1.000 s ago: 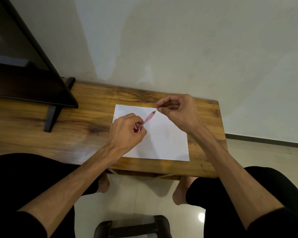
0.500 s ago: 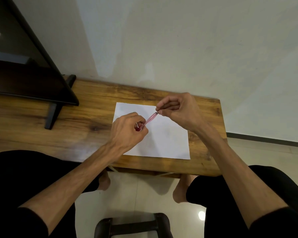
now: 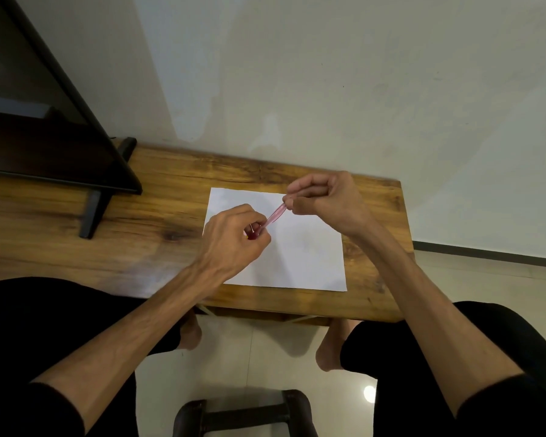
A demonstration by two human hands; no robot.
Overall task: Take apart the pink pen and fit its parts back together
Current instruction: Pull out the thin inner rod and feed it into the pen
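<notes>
left hand fingers curl round the pink pen; right hand seemingly pinches its tip

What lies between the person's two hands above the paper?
In the head view, the pink pen spans the gap: the left hand grips its darker end and the right hand pinches its other end, above the paper.

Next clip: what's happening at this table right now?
A seated person holds a pink pen in both hands above a white sheet of paper on a wooden table. The left hand grips the darker red end, and the right hand pinches the other tip. Whether any part has come off yet cannot be told; no loose parts are visible on the paper. A dark screen on a stand sits at the table's left.
</notes>
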